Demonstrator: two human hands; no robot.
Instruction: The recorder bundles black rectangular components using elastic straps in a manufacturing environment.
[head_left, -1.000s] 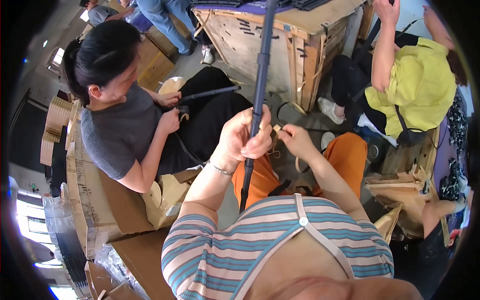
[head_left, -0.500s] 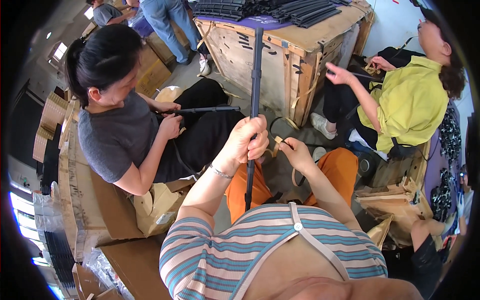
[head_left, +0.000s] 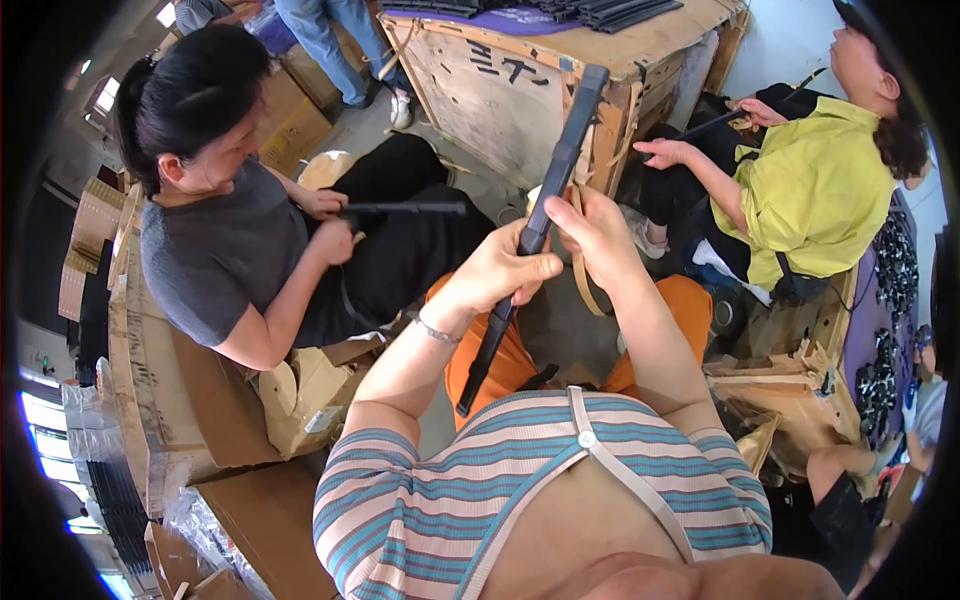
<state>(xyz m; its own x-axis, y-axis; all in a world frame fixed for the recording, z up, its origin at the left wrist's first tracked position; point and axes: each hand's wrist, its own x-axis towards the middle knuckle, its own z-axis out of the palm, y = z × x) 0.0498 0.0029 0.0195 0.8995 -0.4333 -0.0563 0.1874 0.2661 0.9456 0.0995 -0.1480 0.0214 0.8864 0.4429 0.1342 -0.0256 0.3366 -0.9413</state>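
Head view is showing a black rod (head_left: 565, 165) slanting through the middle of the frame, its upper end pointing toward the upper right and its lower end resting over the orange trousers (head_left: 465, 345). The left hand (head_left: 505, 270) is wrapping its fingers around the rod, grasping it firmly. The right hand (head_left: 590, 230) is touching the rod with its thumb while its fingers, partly hidden, are apparently pinching a tan strip (head_left: 580, 285). Work seems to be at an early stage: rod and strip are meeting at the hands, but a loop of strip is hanging loose below the right hand, so that length is remaining unattached. Whether any strip is sticking to the rod, the fingers are hiding.
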